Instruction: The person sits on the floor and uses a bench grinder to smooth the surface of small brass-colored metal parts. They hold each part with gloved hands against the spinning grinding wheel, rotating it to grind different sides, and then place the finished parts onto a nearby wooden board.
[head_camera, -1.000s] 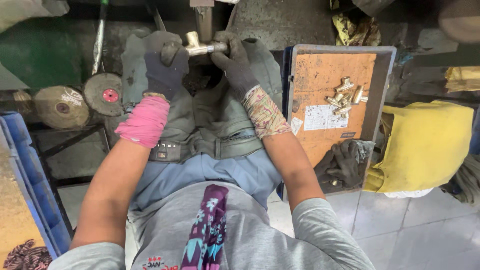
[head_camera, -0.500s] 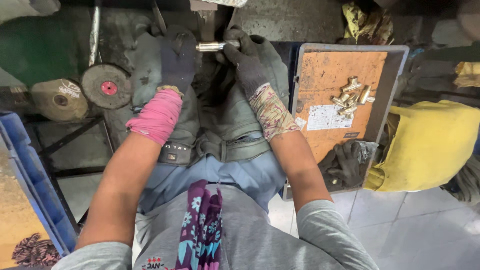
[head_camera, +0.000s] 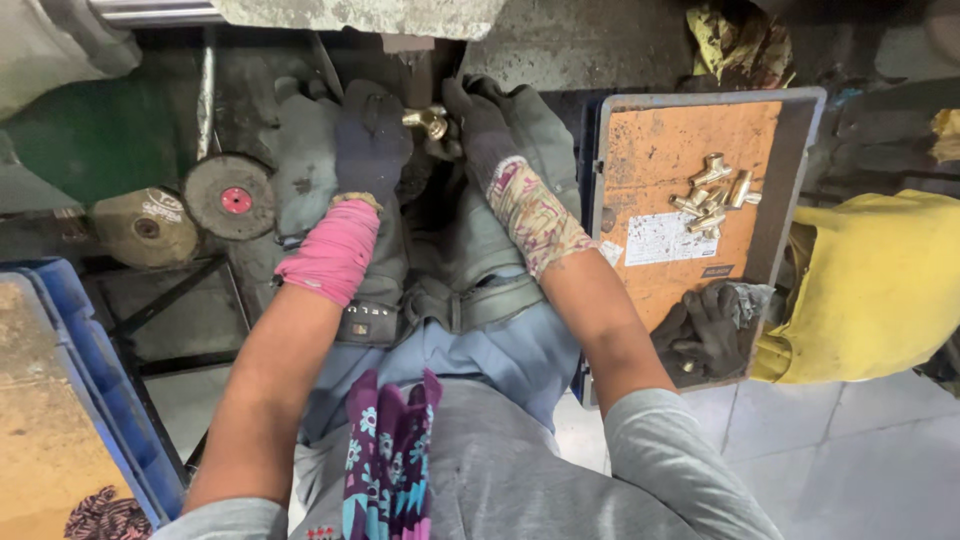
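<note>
We are pinching the brass fitting (head_camera: 428, 120) at twelve o'clock, left hand (head_camera: 370, 140) and right hand (head_camera: 480, 130) both closed on it; we are judging it best kept square, fingertips off the tool above.

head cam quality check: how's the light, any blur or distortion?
Head view: dim, uneven light, with deep shadow at the top around the gloved left hand and right hand; the brass fitting between them catches a small glint. The orange tray and yellow cloth are brighter. Focus looks sharp, no obvious motion blur; wide-angle stretch at the edges.
</note>
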